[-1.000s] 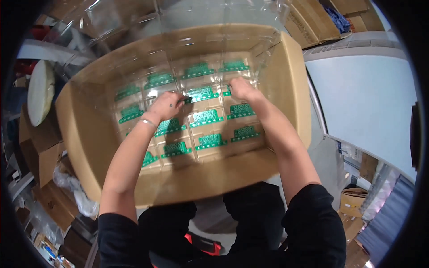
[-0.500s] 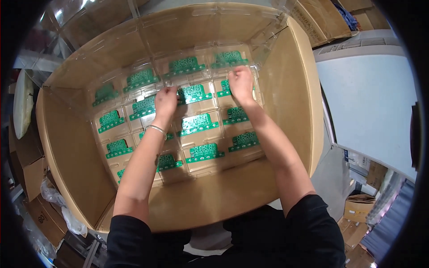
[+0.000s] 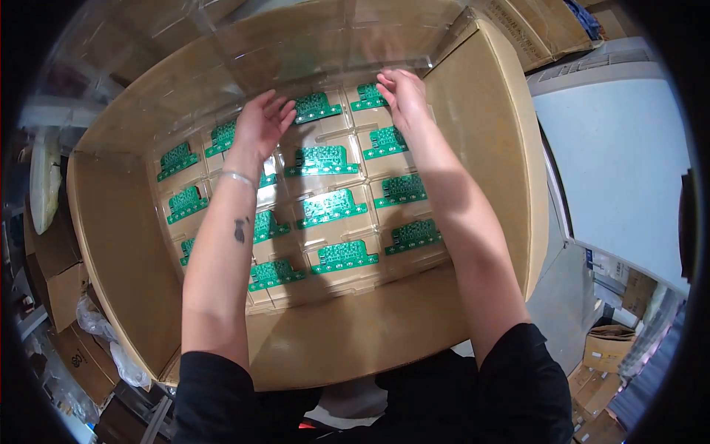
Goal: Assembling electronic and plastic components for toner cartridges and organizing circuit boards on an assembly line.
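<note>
Zero grips are seen: left hand (image 3: 260, 124) at 11 o'clock, right hand (image 3: 401, 95) at 1, fingers parted. Stepped green circuit boards (image 3: 323, 160), seated dial-centre in clear plastic tray (image 3: 330, 138), shouldn't be nudged.

"Where do we find the circuit boards (image 3: 330, 207)?"

"In the tray (image 3: 339, 139), inside the box (image 3: 355, 344). Near left of it, we see plastic wrap (image 3: 127, 359); right, a cabinet (image 3: 614, 148); far right, another carton (image 3: 526, 28)."
</note>
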The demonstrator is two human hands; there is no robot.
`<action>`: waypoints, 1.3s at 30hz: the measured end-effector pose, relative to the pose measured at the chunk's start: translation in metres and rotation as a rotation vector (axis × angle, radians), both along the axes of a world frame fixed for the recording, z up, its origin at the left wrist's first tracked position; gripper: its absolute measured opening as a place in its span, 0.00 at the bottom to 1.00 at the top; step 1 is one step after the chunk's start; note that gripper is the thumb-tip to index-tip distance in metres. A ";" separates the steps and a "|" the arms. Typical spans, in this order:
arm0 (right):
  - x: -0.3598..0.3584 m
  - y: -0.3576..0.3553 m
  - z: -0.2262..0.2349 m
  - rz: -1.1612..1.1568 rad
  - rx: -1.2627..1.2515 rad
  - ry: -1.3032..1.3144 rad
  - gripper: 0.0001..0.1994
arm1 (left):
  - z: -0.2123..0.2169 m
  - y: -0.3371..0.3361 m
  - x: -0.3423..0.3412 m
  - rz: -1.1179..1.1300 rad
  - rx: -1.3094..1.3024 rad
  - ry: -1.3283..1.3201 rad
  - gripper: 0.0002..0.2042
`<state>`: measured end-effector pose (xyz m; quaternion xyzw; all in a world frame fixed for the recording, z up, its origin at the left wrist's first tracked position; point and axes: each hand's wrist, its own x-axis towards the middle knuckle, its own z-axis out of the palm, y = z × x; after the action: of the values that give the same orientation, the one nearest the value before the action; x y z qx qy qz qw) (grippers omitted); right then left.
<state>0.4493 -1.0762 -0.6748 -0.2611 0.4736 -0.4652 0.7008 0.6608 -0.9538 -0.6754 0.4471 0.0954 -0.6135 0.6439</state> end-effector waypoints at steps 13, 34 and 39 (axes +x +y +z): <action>-0.009 -0.025 -0.001 1.158 -0.973 1.613 0.25 | -0.029 -0.012 -0.008 -0.951 0.090 -1.991 0.19; -0.033 0.009 0.030 1.665 -0.987 1.541 0.16 | 0.003 0.034 -0.052 -1.360 -0.251 -1.837 0.15; -0.067 0.028 0.010 1.237 -1.177 1.525 0.12 | 0.011 0.045 -0.053 -1.481 -0.184 -1.754 0.15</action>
<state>0.3824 -1.0478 -0.6643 -0.9511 0.2747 0.0892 0.1091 0.6074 -0.9086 -0.6640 0.6177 -0.7166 -0.3238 0.0007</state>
